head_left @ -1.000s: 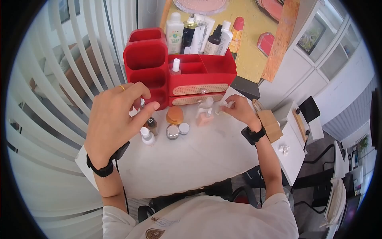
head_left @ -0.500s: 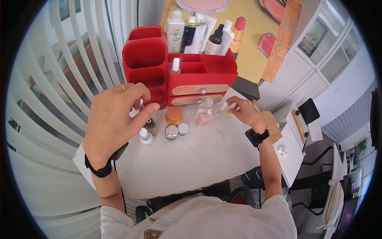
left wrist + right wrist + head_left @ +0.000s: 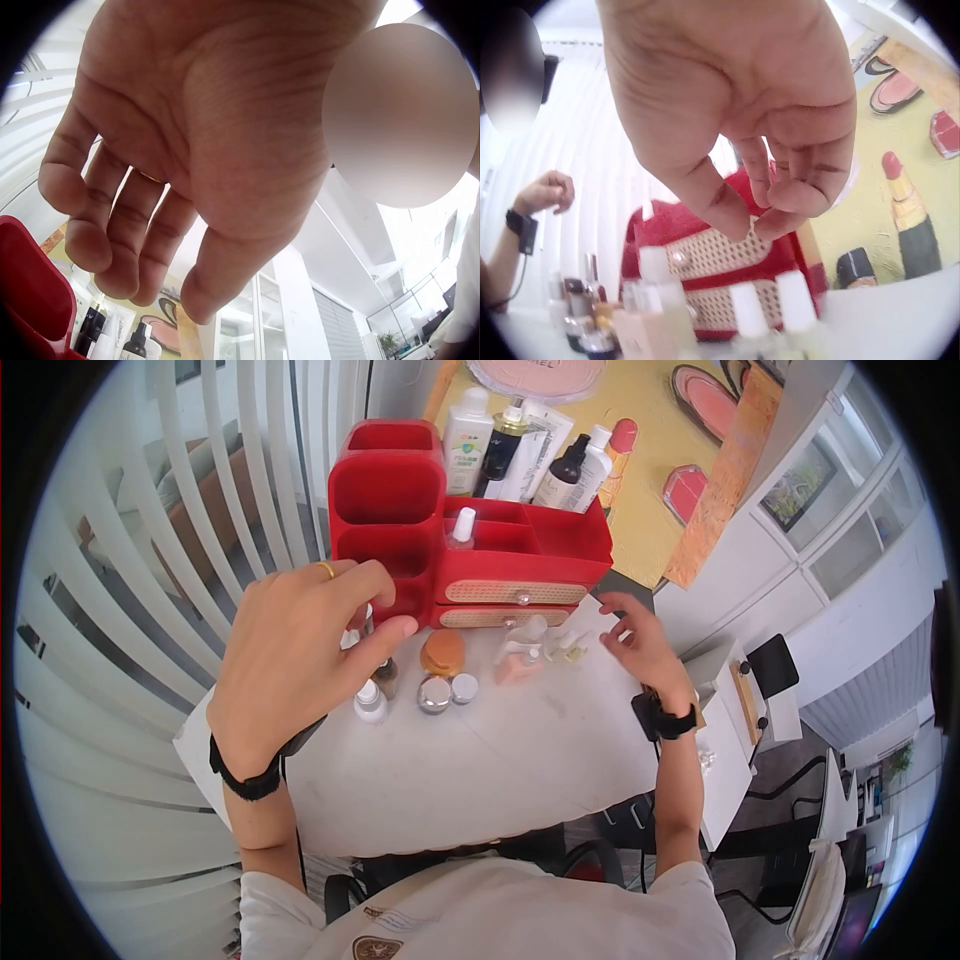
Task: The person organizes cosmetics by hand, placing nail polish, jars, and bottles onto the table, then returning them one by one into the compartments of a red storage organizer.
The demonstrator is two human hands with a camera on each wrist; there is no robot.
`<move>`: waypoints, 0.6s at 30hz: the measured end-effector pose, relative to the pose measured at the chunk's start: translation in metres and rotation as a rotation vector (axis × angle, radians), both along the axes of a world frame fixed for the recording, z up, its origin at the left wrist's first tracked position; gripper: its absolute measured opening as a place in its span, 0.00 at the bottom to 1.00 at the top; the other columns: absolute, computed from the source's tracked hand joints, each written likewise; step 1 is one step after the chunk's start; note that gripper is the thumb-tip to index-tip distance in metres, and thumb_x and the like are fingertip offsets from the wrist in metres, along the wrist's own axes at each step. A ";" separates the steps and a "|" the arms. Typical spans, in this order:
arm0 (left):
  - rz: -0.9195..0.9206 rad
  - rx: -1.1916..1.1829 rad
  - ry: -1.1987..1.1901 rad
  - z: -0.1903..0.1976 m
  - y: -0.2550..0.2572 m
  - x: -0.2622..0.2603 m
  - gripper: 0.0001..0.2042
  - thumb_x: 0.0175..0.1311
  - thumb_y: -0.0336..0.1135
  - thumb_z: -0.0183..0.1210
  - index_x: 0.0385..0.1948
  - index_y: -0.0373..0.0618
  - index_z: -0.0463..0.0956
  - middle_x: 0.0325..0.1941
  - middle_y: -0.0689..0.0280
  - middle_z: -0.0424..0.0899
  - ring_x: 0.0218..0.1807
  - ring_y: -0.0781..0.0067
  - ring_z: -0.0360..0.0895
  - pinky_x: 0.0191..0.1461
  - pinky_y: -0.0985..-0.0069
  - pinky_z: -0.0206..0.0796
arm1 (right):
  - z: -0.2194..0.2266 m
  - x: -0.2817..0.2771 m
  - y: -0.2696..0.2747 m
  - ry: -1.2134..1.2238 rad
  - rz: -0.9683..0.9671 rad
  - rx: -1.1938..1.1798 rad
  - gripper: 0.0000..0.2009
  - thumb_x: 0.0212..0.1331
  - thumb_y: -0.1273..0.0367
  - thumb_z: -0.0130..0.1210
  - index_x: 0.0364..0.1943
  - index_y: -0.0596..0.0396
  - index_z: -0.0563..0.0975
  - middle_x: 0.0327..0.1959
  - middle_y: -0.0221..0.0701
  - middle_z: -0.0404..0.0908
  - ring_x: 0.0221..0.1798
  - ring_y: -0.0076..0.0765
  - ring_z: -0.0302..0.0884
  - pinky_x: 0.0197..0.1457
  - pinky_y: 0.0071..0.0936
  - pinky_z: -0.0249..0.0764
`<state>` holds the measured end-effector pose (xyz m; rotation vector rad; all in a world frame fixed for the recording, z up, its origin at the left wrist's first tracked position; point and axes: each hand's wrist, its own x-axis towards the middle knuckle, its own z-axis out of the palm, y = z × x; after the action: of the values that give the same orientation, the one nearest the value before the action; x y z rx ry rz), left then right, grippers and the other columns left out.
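My left hand (image 3: 300, 645) hovers over the left side of the white table with its fingers loosely bent; the left wrist view shows nothing in its palm. Below it stand a white-capped bottle (image 3: 370, 705) and a dark-topped one, partly hidden. My right hand (image 3: 650, 650) is raised at the table's right, fingers loosely curled around nothing. Just left of it are small clear bottles with white caps (image 3: 750, 311), which stand below the fingers in the right wrist view. Beside these is a pink perfume bottle (image 3: 517, 665).
A red organizer (image 3: 590, 555) with two woven-front drawers stands at the back. Tall bottles and tubes (image 3: 468, 445) fill its rear section, and a small white-capped bottle (image 3: 462, 525) sits in a front compartment. An orange round container (image 3: 443, 651) and silver-lidded jars (image 3: 434, 695) occupy the table's middle.
My right hand has drawn away to the right from the small clear bottles, letting go of one, which now stands on the table. The left hand keeps nearly the same pose.
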<state>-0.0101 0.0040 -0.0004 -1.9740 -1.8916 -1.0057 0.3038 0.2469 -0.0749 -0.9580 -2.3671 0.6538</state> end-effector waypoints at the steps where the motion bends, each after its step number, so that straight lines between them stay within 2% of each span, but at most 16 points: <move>1: -0.012 -0.006 0.006 0.000 0.000 -0.001 0.11 0.55 0.38 0.67 0.29 0.42 0.78 0.20 0.65 0.76 0.22 0.69 0.74 0.26 0.73 0.62 | 0.013 -0.005 -0.004 0.037 0.008 -0.010 0.21 0.52 0.80 0.60 0.53 0.56 0.75 0.43 0.31 0.82 0.31 0.22 0.76 0.35 0.21 0.74; 2: -0.013 -0.011 0.004 -0.001 0.001 -0.001 0.11 0.55 0.38 0.67 0.29 0.42 0.78 0.20 0.65 0.76 0.22 0.69 0.74 0.26 0.73 0.62 | 0.023 -0.013 -0.005 0.036 0.007 -0.014 0.21 0.52 0.80 0.60 0.53 0.56 0.75 0.43 0.31 0.82 0.31 0.22 0.76 0.35 0.21 0.74; 4: -0.014 -0.017 -0.001 -0.001 0.002 0.000 0.11 0.55 0.38 0.67 0.28 0.42 0.77 0.21 0.64 0.77 0.22 0.69 0.74 0.26 0.73 0.63 | 0.041 -0.037 -0.005 0.119 0.164 0.108 0.18 0.55 0.78 0.61 0.52 0.57 0.76 0.41 0.31 0.82 0.32 0.22 0.77 0.37 0.21 0.75; 6: -0.019 -0.027 0.012 0.000 0.002 0.001 0.11 0.55 0.38 0.68 0.28 0.42 0.77 0.21 0.64 0.77 0.22 0.69 0.75 0.26 0.73 0.63 | 0.055 -0.070 -0.009 0.138 0.250 0.113 0.14 0.58 0.77 0.60 0.49 0.60 0.77 0.43 0.28 0.81 0.35 0.19 0.75 0.40 0.21 0.73; 8: -0.015 -0.030 0.029 0.001 0.000 0.002 0.11 0.55 0.38 0.68 0.28 0.42 0.77 0.21 0.64 0.78 0.22 0.69 0.75 0.26 0.74 0.63 | 0.057 -0.105 -0.002 0.189 0.306 0.101 0.13 0.60 0.73 0.62 0.47 0.62 0.78 0.40 0.29 0.82 0.35 0.19 0.77 0.40 0.20 0.74; 11: -0.022 -0.004 -0.004 0.001 -0.004 0.001 0.11 0.55 0.39 0.68 0.28 0.42 0.77 0.22 0.64 0.78 0.22 0.69 0.75 0.26 0.74 0.64 | 0.065 -0.151 -0.013 0.193 0.242 0.042 0.13 0.59 0.69 0.62 0.43 0.66 0.79 0.34 0.35 0.84 0.33 0.24 0.78 0.40 0.24 0.77; 13: -0.025 0.011 -0.018 0.003 -0.006 0.000 0.12 0.54 0.39 0.69 0.27 0.43 0.77 0.21 0.64 0.78 0.23 0.69 0.76 0.27 0.75 0.64 | 0.063 -0.168 -0.016 0.170 0.276 0.060 0.13 0.59 0.69 0.62 0.42 0.67 0.80 0.33 0.35 0.84 0.33 0.24 0.79 0.39 0.24 0.77; 14: -0.016 0.016 -0.016 0.004 -0.007 -0.001 0.12 0.54 0.39 0.69 0.27 0.43 0.77 0.21 0.64 0.78 0.23 0.69 0.76 0.27 0.75 0.64 | 0.061 -0.174 -0.015 0.140 0.301 0.077 0.12 0.59 0.69 0.62 0.41 0.68 0.80 0.31 0.36 0.85 0.32 0.24 0.80 0.38 0.23 0.77; 18: -0.021 0.010 -0.007 0.004 -0.009 -0.004 0.11 0.55 0.39 0.68 0.26 0.43 0.77 0.20 0.64 0.78 0.23 0.70 0.76 0.27 0.75 0.65 | 0.062 -0.176 -0.017 0.300 0.326 -0.069 0.10 0.59 0.71 0.62 0.38 0.66 0.80 0.30 0.35 0.86 0.30 0.25 0.82 0.34 0.24 0.76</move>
<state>-0.0136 -0.0051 0.0038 -1.9909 -1.8694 -1.0270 0.1281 0.2301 -0.0125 -0.4606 -2.2557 0.9360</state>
